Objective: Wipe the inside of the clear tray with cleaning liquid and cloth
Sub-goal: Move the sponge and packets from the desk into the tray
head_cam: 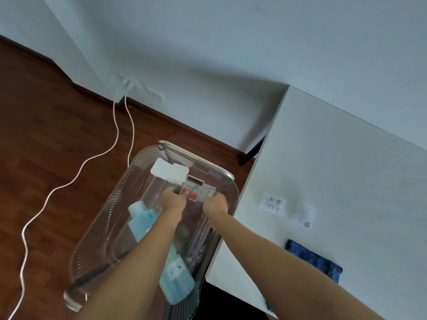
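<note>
A clear ribbed plastic tray (101,224) with a metal handle stands beside the white table, over the wooden floor. Inside it lies a blue bottle of cleaning liquid (143,219), partly under my left forearm. At the tray's far end are small packets: a red one (192,191), a grey one (208,191) and white ones (169,170). My left hand (173,198) grips the red packet's near edge. My right hand (216,203) closes on the grey packet. A folded blue cloth (315,259) lies on the table to the right.
The white table (346,162) fills the right side, with two small packets (273,203) (303,214) lying on it. Two white cables (115,139) run from a wall socket across the floor at left. A grey wall stands behind.
</note>
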